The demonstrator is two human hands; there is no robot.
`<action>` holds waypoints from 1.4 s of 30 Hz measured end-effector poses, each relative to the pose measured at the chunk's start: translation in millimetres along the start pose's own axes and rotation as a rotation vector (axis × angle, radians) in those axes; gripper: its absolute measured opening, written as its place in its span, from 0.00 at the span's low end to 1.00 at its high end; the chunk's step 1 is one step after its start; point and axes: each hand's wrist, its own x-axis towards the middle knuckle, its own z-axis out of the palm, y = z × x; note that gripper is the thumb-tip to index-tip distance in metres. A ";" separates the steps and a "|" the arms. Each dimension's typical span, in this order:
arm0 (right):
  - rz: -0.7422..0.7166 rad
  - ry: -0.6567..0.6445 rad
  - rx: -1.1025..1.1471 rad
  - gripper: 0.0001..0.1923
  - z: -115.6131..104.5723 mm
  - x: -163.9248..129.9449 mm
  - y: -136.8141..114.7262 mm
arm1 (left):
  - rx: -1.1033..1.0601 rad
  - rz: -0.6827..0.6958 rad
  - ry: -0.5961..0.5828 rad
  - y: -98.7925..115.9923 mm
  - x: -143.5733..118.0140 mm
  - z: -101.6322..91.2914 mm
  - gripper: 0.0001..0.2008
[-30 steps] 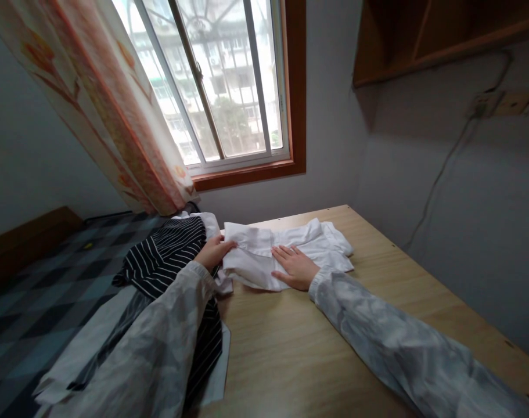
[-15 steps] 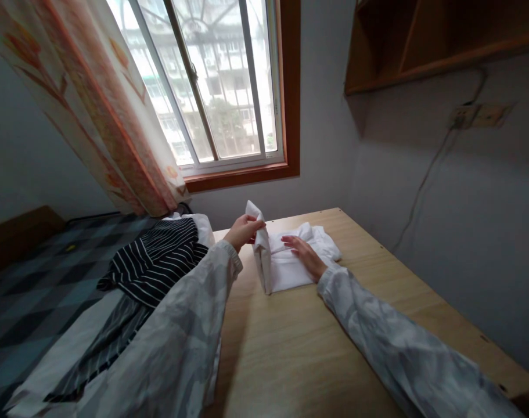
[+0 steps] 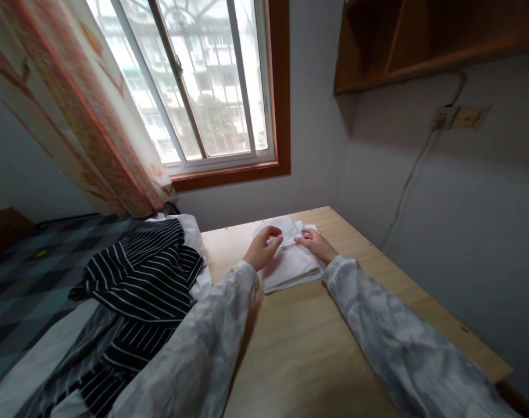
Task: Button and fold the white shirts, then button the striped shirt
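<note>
A white garment [image 3: 292, 264], folded into a thick, compact stack, lies on the light wooden table [image 3: 290, 348]. Its layered edge faces me, and some loose bunched fabric shows at its far right corner. Over the garment's left side is my left hand [image 3: 264, 247], fingers loosely curled with the thumb apart and nothing gripped between them. My right hand [image 3: 319, 246] rests its fingertips on the garment's upper right part, fingers slightly bent and apart. Both of my arms are in grey-white patterned sleeves.
Left of the table, a black-and-white striped garment [image 3: 142, 273] lies heaped over white clothing on a bed with a dark checked cover [image 3: 11, 302]. A curtained window [image 3: 216, 98] is ahead. A wooden shelf [image 3: 434, 75] and a cable [image 3: 406, 188] are on the right wall.
The raised left flap of the white garment has been folded over to the right and now lies flat. My left hand has let it go and moved right; the view has shifted slightly.
</note>
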 end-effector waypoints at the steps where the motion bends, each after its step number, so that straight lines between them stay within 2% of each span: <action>1: -0.062 0.041 -0.169 0.31 0.2 -1.3 1.3 | 0.053 -0.015 0.117 -12.8 -6.8 -7.9 0.09; 3: -0.187 0.113 -0.462 0.31 2.3 -4.3 2.8 | 0.095 -0.160 0.284 -37.5 -20.3 -21.7 0.11; 4: -0.251 0.138 -0.547 0.30 3.5 -5.4 3.6 | 0.080 -0.232 0.329 -48.2 -26.8 -26.5 0.12; 6: -0.322 0.172 -0.583 0.27 4.5 -5.9 6.6 | 0.033 -0.285 0.321 -64.0 -38.0 -30.4 0.14; 9: -0.318 0.141 -0.403 0.26 0.6 -2.5 15.5 | 0.040 -0.243 0.255 -71.9 -48.5 -26.5 0.17; 12: -0.334 0.117 -0.247 0.26 -7.2 1.7 24.4 | 0.167 -0.232 0.219 -66.8 -51.7 -21.6 0.16; 16: -0.345 0.122 -0.223 0.27 -13.0 1.4 26.7 | 0.389 -0.245 0.233 -52.4 -51.9 -18.9 0.15; 20: -0.329 0.168 -0.402 0.24 -13.1 -4.4 21.3 | 0.481 -0.324 0.232 -36.9 -51.7 -13.8 0.18; 25: -0.410 0.284 -0.753 0.21 -14.0 -11.9 13.2 | 0.513 -0.378 0.205 -29.7 -52.4 -8.2 0.20; 28: -0.403 0.297 -0.857 0.23 -13.5 -14.9 10.3 | 0.542 -0.315 0.229 -28.5 -54.8 -6.2 0.20; 30: -0.377 0.297 -0.913 0.24 -13.0 -16.8 8.7 | 0.559 -0.156 0.245 -26.4 -57.0 -4.1 0.21; 31: -0.367 0.293 -0.943 0.25 -12.9 -17.9 7.5 | 0.558 -0.054 0.224 -25.1 -58.2 -2.6 0.23; 33: -0.373 0.284 -1.003 0.26 -12.8 -20.9 3.3 | 0.542 0.111 0.101 -23.0 -60.2 0.9 0.26; 35: -0.438 0.253 -1.048 0.28 -11.6 -25.1 -3.1 | 0.539 0.157 -0.069 -22.5 -61.8 4.4 0.26; 37: -0.544 0.157 -1.051 0.31 -7.8 -29.6 -9.3 | 0.558 0.132 -0.178 -23.9 -62.9 7.1 0.27; 40: -0.656 -0.096 -0.992 0.34 1.7 -34.1 -9.8 | 0.583 0.113 -0.223 -27.3 -64.4 8.4 0.30; 42: -0.626 -0.222 -0.966 0.35 6.8 -33.2 -2.1 | 0.593 0.111 -0.229 -28.8 -65.6 7.8 0.33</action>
